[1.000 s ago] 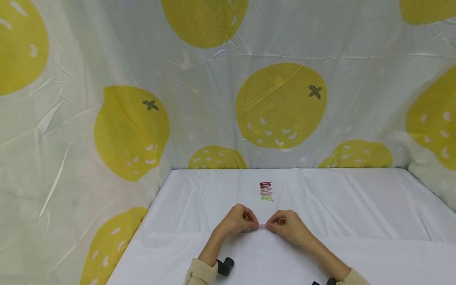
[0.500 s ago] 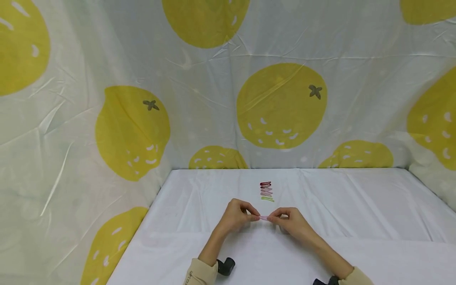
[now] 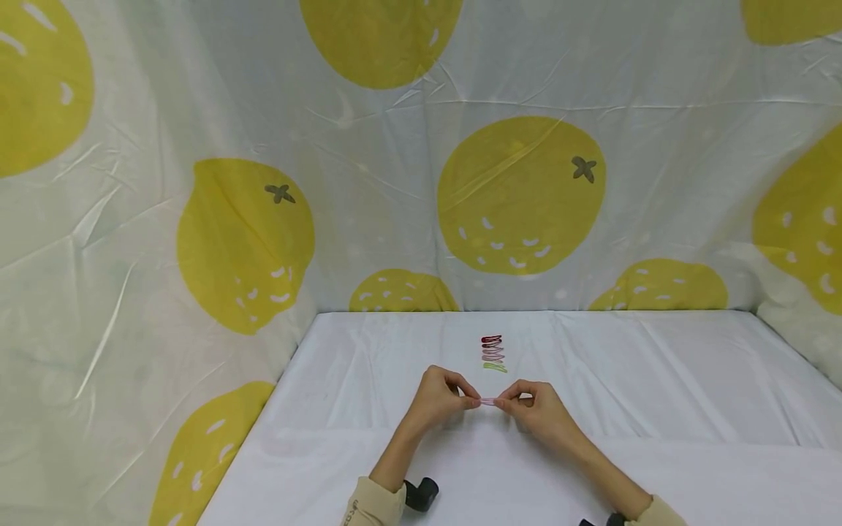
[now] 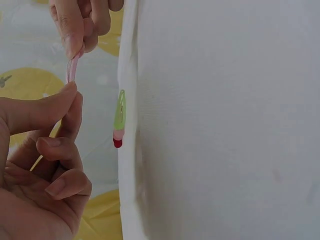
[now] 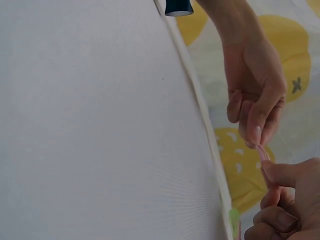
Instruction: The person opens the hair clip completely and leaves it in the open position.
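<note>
Between my two hands stretches a slim pink hair clip (image 3: 487, 401), pinched at one end by each hand. My left hand (image 3: 442, 396) grips its left end with thumb and index finger, the other fingers loosely curled, as the left wrist view shows. At the opposite end, the thumb and fingers of my right hand (image 3: 541, 413) pinch the clip. Both fingertips cover its ends; only the middle section (image 4: 73, 69) shows. Beyond the hands lies a column of several snap hair clips (image 3: 492, 349), dark red at the far end, then pink, with a green clip (image 4: 120, 111) nearest.
A white cloth covers the table (image 3: 316, 453), with soft creases. Behind and to the left hangs a pale curtain (image 3: 368, 183) printed with yellow lemons. Black wrist-worn devices (image 3: 422, 494) show near both beige sleeves (image 3: 375, 504).
Both hands have moved up and slightly forward with the pink hair clip, away from the table's near side. Over the last half second they hold almost still. The column of clips stays put.
</note>
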The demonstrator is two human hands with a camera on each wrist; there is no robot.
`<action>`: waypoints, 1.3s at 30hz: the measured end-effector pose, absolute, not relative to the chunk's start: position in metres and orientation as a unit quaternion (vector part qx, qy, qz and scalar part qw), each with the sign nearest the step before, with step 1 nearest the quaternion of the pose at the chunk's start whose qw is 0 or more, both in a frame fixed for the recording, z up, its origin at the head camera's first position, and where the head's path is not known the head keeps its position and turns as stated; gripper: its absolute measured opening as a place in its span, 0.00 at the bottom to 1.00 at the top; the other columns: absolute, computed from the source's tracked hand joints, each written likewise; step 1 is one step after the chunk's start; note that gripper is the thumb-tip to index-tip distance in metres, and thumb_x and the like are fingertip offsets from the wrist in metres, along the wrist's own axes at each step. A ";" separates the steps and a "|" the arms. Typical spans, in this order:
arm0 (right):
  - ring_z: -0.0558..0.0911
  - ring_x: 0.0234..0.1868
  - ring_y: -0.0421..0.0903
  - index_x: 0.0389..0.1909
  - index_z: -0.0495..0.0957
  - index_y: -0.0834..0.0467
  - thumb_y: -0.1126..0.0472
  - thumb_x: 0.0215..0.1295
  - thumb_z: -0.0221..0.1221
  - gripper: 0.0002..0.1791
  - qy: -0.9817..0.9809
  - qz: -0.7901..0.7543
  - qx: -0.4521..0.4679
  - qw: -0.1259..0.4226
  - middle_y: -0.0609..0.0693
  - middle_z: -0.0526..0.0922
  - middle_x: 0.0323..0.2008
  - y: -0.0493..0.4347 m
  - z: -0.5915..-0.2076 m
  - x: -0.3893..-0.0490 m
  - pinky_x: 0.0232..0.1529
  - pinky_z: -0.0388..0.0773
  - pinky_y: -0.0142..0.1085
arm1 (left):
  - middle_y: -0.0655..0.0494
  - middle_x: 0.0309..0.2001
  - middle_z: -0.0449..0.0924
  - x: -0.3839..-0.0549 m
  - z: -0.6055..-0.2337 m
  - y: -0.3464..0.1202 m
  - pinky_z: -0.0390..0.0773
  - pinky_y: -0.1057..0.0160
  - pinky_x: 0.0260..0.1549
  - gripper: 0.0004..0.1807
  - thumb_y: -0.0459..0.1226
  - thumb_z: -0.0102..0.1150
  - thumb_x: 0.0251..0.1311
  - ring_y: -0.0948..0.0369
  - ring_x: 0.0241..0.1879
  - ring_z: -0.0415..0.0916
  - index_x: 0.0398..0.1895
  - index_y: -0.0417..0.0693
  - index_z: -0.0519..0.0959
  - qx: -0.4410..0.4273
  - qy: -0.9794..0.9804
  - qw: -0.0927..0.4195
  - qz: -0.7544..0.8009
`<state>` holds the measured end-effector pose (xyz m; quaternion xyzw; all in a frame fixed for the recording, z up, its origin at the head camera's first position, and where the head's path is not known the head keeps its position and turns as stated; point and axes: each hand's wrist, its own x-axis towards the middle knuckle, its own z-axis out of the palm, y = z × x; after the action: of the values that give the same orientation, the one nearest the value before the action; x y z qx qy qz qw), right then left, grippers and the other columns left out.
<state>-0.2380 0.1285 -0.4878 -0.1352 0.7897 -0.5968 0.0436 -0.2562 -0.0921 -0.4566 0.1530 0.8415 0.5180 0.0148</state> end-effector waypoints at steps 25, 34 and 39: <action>0.73 0.19 0.33 0.31 0.86 0.58 0.62 0.60 0.73 0.05 0.816 -0.568 -0.101 -0.040 0.52 0.87 0.28 0.125 -0.484 -0.237 0.23 0.68 0.27 | 0.47 0.27 0.87 -0.256 -0.453 -0.088 0.65 0.72 0.18 0.03 0.28 0.76 0.51 0.70 0.18 0.65 0.30 0.41 0.91 0.183 0.861 0.015 0.474; 0.68 0.19 0.31 0.29 0.88 0.52 0.61 0.58 0.75 0.04 0.825 -0.541 -0.148 -0.066 0.44 0.84 0.25 0.124 -0.482 -0.236 0.23 0.65 0.26 | 0.53 0.30 0.90 -0.254 -0.454 -0.085 0.66 0.73 0.20 0.04 0.33 0.79 0.52 0.72 0.20 0.67 0.31 0.43 0.92 0.211 0.880 0.034 0.423; 0.70 0.18 0.31 0.31 0.89 0.52 0.57 0.61 0.73 0.04 0.816 -0.555 -0.154 -0.057 0.48 0.90 0.31 0.125 -0.482 -0.236 0.22 0.65 0.26 | 0.54 0.29 0.90 -0.254 -0.454 -0.084 0.66 0.73 0.19 0.03 0.33 0.77 0.54 0.72 0.19 0.67 0.31 0.43 0.92 0.219 0.873 0.064 0.431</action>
<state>-0.2362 0.1248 -0.4822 -0.1543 0.8157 -0.5546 -0.0574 -0.2536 -0.0845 -0.4544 0.2194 0.8730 0.4308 0.0638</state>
